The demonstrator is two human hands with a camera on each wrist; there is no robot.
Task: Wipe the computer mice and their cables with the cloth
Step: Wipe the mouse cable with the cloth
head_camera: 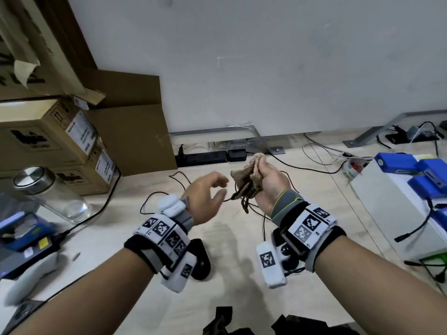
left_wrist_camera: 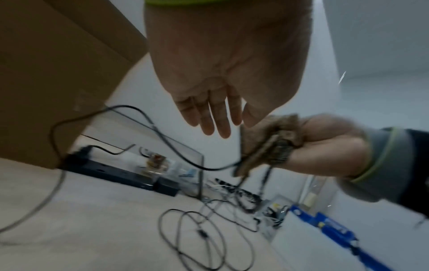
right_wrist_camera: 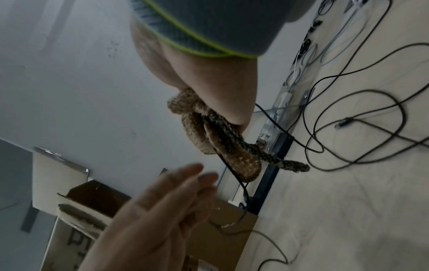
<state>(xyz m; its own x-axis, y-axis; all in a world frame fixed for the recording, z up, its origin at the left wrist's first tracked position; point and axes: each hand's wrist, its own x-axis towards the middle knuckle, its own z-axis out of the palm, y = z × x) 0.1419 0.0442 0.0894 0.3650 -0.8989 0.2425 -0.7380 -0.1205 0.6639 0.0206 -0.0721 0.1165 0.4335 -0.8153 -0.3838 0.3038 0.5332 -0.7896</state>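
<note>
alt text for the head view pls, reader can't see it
The right hand grips a bunched brown cloth wrapped around a thin black cable above a pale desk. The left hand hovers open beside it, near stacked cardboard boxes.

The cloth (head_camera: 251, 180) looks coarse and knobbly, a matt tan towelling with a darker speckled weave along its hem. The cable (left_wrist_camera: 176, 146) running through it is thin, smooth, black plastic with a dull sheen. The bench (head_camera: 242, 262) shows a pale wood-grain laminate, smooth and matt. At its left edge stand cardboard boxes (head_camera: 43, 139), brown and matt, with white paper labels, and a clear glass jar (head_camera: 55, 194) with a brushed metal lid. Near the right edge lie glossy blue plastic blocks (head_camera: 396, 163) on a white box (head_camera: 387, 204)
</note>
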